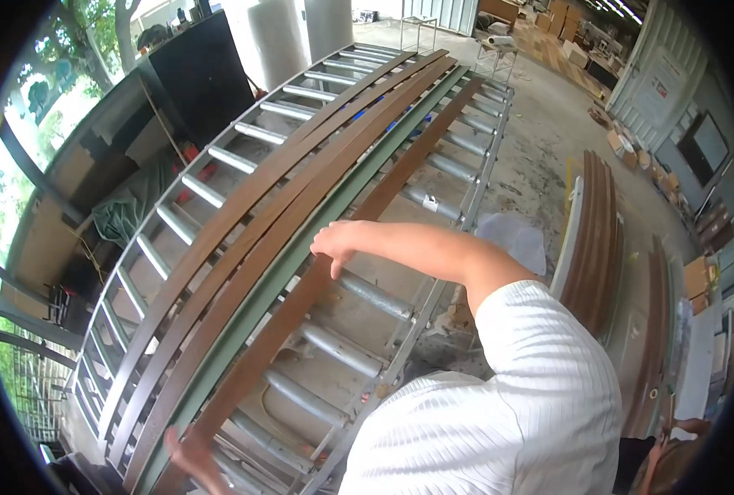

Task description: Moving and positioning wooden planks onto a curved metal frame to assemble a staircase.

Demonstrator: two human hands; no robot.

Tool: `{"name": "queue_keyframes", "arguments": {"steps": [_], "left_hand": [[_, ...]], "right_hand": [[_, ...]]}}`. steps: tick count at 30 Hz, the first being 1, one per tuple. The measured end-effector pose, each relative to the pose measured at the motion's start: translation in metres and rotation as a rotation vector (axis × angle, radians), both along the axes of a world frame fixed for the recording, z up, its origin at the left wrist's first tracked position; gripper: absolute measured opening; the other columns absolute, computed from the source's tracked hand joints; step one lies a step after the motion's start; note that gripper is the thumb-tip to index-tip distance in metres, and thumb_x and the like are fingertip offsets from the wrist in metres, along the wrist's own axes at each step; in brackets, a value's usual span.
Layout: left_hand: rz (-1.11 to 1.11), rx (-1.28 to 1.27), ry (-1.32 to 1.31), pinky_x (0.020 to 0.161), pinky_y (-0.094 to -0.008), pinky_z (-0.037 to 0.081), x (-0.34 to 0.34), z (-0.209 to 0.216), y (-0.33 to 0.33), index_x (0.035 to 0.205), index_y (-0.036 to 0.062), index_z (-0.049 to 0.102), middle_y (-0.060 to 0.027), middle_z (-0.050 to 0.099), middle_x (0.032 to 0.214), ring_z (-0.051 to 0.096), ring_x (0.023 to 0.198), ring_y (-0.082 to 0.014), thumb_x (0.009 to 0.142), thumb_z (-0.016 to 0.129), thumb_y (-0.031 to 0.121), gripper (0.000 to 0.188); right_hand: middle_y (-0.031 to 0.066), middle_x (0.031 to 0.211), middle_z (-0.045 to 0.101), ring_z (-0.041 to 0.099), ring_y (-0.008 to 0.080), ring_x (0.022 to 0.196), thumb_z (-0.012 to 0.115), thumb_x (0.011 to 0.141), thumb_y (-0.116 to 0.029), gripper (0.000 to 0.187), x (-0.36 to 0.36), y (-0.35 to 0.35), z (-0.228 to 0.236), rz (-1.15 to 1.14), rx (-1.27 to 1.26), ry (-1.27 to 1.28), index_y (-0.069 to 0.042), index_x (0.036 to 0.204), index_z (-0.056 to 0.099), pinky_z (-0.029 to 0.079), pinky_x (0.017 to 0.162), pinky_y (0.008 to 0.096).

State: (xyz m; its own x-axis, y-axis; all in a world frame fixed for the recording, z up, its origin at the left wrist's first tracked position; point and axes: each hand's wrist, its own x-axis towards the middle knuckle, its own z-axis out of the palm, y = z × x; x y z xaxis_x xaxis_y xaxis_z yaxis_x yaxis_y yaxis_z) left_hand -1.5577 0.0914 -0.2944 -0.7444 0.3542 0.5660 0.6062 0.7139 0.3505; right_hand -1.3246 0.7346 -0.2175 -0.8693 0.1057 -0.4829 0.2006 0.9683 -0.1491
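My right hand (334,246) reaches across from the right and has its fingers closed over the edge of the rightmost brown plank (259,346), about midway along it. At the near end of that plank is my left hand (192,459), low in the view; its fingers are smeared by motion, so their grip is unclear. Directly left of this plank runs a long green strip (266,287). Several more brown planks (218,247) lie left of the strip. All of them rest lengthwise across the metal rollers (375,297) of a long conveyor frame.
Stacks of brown planks (599,247) lie on the floor to the right. A dark cabinet (198,78) and a green tarp (132,206) stand left of the rollers. Boxes line the right wall. Part of another person (672,462) shows at the lower right.
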Motion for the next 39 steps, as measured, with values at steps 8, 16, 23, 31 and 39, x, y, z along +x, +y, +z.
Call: {"name": "queue_keyframes", "arguments": {"steps": [8, 16, 23, 31, 39], "left_hand": [[-0.064, -0.441, -0.216, 0.095, -0.0503, 0.048, 0.112, 0.045, 0.1, 0.097, 0.0034, 0.07, -0.0146, 0.066, 0.101, 0.062, 0.102, -0.0404, 0.084, 0.082, 0.019, 0.023], [0.036, -0.394, -0.251, 0.104, -0.0624, 0.051, 0.231, 0.043, 0.115, 0.116, 0.0121, 0.081, -0.0228, 0.075, 0.121, 0.063, 0.119, -0.0484, 0.089, 0.086, 0.025, 0.03], [-0.024, -0.468, -0.426, 0.115, -0.0649, 0.042, 0.224, 0.025, 0.098, 0.139, 0.0109, 0.071, -0.028, 0.066, 0.138, 0.051, 0.138, -0.0529, 0.092, 0.082, 0.023, 0.05], [-0.135, -0.205, -0.165, 0.109, -0.0563, 0.041, 0.142, 0.047, 0.181, 0.126, 0.0005, 0.067, -0.0202, 0.064, 0.123, 0.056, 0.123, -0.0427, 0.086, 0.084, 0.024, 0.05], [-0.256, -0.475, -0.125, 0.106, -0.0565, 0.042, 0.057, 0.028, 0.282, 0.136, 0.0031, 0.058, -0.0192, 0.059, 0.131, 0.053, 0.128, -0.0422, 0.082, 0.089, 0.038, 0.072]], "right_hand": [[0.0009, 0.103, 0.062, 0.063, 0.0249, 0.108, 0.082, 0.078, -0.021, 0.024, 0.091, 0.005, -0.02, 0.178, 0.13, 0.707, -0.017, 0.097, 0.068, 0.052, 0.093, 0.0443], [0.0019, 0.095, 0.058, 0.06, 0.025, 0.098, 0.083, 0.076, -0.015, 0.023, 0.153, 0.035, -0.04, 0.125, 0.021, 0.936, -0.015, 0.088, 0.063, 0.05, 0.088, 0.0431], [0.0008, 0.095, 0.061, 0.063, 0.0247, 0.103, 0.089, 0.073, -0.023, 0.028, 0.177, 0.042, -0.05, 0.035, -0.13, 0.75, -0.015, 0.084, 0.064, 0.049, 0.092, 0.043], [0.0026, 0.103, 0.065, 0.065, 0.0259, 0.108, 0.091, 0.077, -0.039, 0.035, 0.181, 0.046, -0.034, -0.119, -0.075, 0.766, -0.015, 0.094, 0.071, 0.045, 0.102, 0.0454], [0.0116, 0.157, 0.058, 0.05, 0.0301, 0.151, 0.085, 0.087, -0.051, 0.081, 0.095, 0.088, -0.032, -0.161, -0.04, 0.794, -0.011, 0.152, 0.059, 0.029, 0.131, 0.0517]]}}
